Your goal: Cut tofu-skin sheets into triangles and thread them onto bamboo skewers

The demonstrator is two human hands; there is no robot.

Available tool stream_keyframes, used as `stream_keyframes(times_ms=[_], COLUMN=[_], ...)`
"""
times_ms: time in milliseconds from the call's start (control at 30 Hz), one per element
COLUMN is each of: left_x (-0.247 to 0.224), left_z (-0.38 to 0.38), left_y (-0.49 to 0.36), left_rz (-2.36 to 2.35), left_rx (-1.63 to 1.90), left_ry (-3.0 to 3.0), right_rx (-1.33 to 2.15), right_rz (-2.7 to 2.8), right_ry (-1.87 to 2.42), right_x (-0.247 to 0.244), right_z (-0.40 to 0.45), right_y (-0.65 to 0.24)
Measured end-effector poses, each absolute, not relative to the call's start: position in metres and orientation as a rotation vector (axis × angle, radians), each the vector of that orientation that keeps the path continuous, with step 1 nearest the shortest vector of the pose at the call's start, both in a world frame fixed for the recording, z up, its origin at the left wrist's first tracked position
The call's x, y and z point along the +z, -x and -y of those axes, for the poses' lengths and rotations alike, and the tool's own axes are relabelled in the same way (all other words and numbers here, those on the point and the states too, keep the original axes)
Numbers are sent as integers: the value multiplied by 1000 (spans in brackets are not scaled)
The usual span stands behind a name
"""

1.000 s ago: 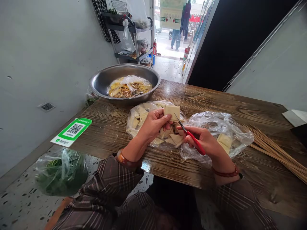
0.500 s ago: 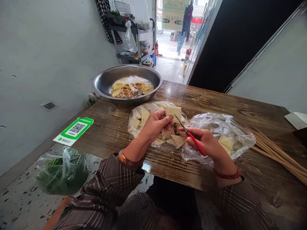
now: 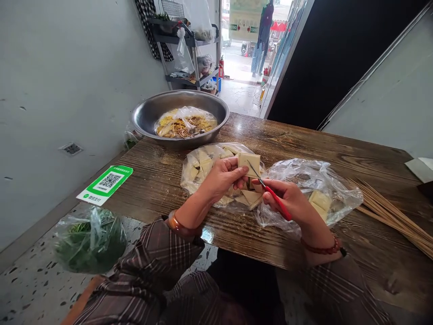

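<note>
Head view — left hand (image 3: 227,177) pinched a pale square piece (image 3: 254,162) between thumb and fingers; right hand (image 3: 288,198) was wrapped round red scissors (image 3: 278,202), blades over that piece; beneath the pinch lay a bag (image 3: 186,181) of similar pieces — beyond it, a metal bowl (image 3: 144,116).

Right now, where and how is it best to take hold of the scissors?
Best, I think, by the red handles, from the right, where the right hand holds them. The scissors slant: their handles point down and right, while the pointed blades reach up and left toward the square piece in the left hand, so I would avoid that end.
</note>
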State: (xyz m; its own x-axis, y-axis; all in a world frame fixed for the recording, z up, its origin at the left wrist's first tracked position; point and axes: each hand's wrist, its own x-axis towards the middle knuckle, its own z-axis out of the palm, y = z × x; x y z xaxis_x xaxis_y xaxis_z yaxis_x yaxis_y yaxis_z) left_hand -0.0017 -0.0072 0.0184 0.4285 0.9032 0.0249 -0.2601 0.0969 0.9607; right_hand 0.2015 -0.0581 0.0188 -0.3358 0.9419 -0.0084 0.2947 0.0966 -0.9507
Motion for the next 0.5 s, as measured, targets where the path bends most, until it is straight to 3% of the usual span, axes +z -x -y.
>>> stream_keyframes(times_ms=[500], left_x=[19], left_z=[7], left_y=[0], left_rz=[-769], left_rx=[1121], left_ry=[-1230], right_rx=[1101], right_rz=[1830], right_ry=[1312], right_x=[16], right_z=[57], right_y=[-204])
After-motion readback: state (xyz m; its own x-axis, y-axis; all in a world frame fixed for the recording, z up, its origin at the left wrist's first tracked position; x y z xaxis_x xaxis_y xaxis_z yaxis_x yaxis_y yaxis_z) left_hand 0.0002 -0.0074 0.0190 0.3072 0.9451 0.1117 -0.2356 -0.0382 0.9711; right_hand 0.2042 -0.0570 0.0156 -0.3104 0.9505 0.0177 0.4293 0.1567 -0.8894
